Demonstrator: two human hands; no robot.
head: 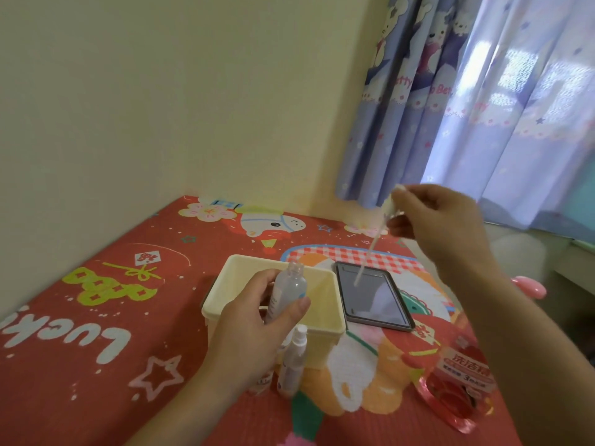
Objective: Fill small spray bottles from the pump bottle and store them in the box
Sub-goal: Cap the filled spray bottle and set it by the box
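Note:
My left hand (254, 326) grips a small clear spray bottle (288, 289) with its neck uncovered, held upright over the cream plastic box (325, 333). My right hand (441, 220) is raised to the right and pinches the white sprayer top (388, 207); its thin dip tube (367, 255) hangs down over the tablet. A second small spray bottle (294, 358) with its white top on stands in front of the box. The pink pump bottle (460, 381) stands at the right, partly behind my right forearm.
A dark tablet (373, 297) lies flat just right of the box. The red cartoon-print cloth (96, 317) covers the table. A cream wall stands to the left and a purple curtain (467, 91) hangs at the back right. Another small bottle shows partly under my left wrist.

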